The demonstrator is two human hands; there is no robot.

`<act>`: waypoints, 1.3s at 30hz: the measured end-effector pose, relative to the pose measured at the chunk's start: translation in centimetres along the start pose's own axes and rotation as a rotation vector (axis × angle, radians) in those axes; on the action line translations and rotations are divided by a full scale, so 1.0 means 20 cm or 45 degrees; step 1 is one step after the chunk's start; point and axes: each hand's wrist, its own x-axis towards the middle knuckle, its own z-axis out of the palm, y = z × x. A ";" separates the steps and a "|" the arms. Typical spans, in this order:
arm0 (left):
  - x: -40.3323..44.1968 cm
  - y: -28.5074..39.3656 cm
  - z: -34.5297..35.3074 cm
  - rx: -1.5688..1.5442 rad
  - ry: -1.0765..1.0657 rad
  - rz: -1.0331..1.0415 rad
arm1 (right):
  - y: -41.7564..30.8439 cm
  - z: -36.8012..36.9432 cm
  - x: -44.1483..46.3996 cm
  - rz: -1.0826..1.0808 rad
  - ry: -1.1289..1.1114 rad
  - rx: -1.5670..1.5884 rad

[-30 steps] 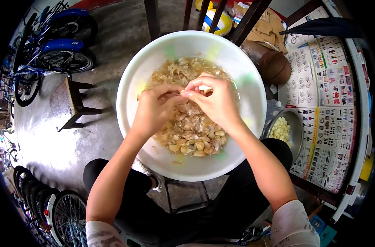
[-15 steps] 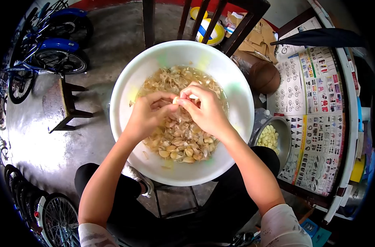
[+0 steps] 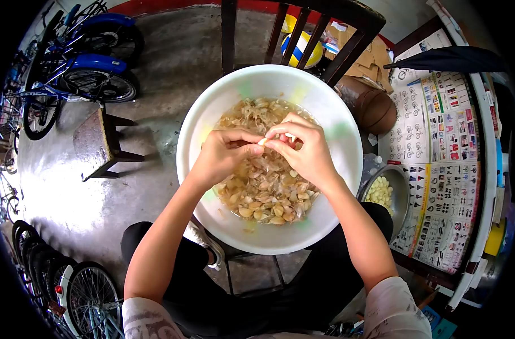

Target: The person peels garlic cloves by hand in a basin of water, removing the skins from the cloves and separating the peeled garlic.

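- The left hand (image 3: 226,155) and right hand (image 3: 305,147) are meeting above a white basin (image 3: 345,169), their fingers pinching a small pale clove (image 3: 263,141) between them.
- The right hand is also holding a second pale piece (image 3: 291,137) — partly hidden by its fingers.
- Garlic cloves in skins (image 3: 274,206) are lying in the basin's water.
- Peeled cloves (image 3: 380,193) are sitting in a metal bowl (image 3: 401,198), just right of the basin.
- A stool (image 3: 94,144) is standing at left.
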 end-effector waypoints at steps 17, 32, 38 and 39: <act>-0.03 0.04 -0.03 0.054 -0.055 -0.038 | -0.02 0.02 -0.01 0.062 0.061 0.051; -0.02 0.00 -0.01 0.051 -0.047 -0.112 | -0.02 0.04 -0.03 -0.032 0.009 -0.072; -0.04 0.00 0.01 0.086 -0.041 0.060 | -0.01 0.04 -0.05 -0.100 -0.096 -0.129; -0.04 0.01 0.01 -0.011 -0.040 -0.009 | -0.03 0.04 -0.06 -0.085 -0.112 -0.077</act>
